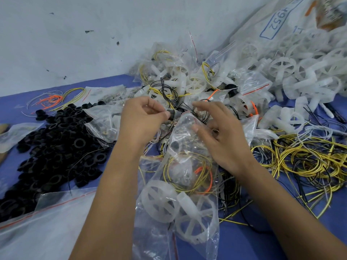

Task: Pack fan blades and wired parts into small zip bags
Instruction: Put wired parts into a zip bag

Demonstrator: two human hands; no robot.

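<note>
Zip bag (185, 160) of fan blades (159, 200) gripped by right hand (223, 141), left hand (140, 119) pinching black part (171, 115); sack (262, 19) reads "4952".

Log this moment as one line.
left hand: pinches black part at zip bag mouth | right hand: holds bag open | inside: fan blades, wires

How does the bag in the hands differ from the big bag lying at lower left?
The held bag holds fan wheels and wires; the flat bag looks empty. The held bag is crumpled, its mouth held up by the right hand while the left hand pinches a black part there; the flat bag lies spread, partly over black rings. The flat bag looks larger. Both are clear plastic.
</note>
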